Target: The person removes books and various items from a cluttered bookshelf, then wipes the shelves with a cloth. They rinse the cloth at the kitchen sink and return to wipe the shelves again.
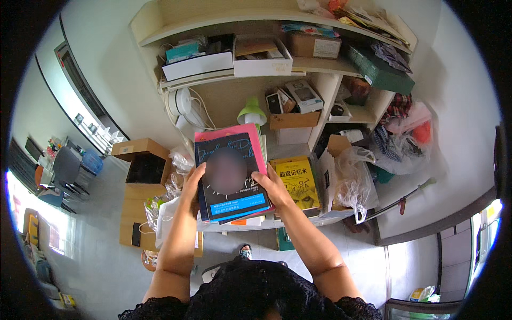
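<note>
A dark-covered book (213, 200) with a blue band lies on top of a small stack in front of me. A pink book (260, 146) juts out beneath it at the top and right. My left hand (191, 186) grips the stack's left edge. My right hand (272, 188) is closed on the right edge, its thumb on the cover. Both hands' other fingers are largely hidden under or behind the books. Just right of my right hand, a yellow book (305, 198) tops another pile on the desk.
Behind the books stand a green lamp (252, 113) and a cardboard box of small boxes (293, 121). Shelves (224, 29) above hold white boxes (262, 66). Plastic bags (354, 184) lie at right; an open carton (146, 170) stands at left.
</note>
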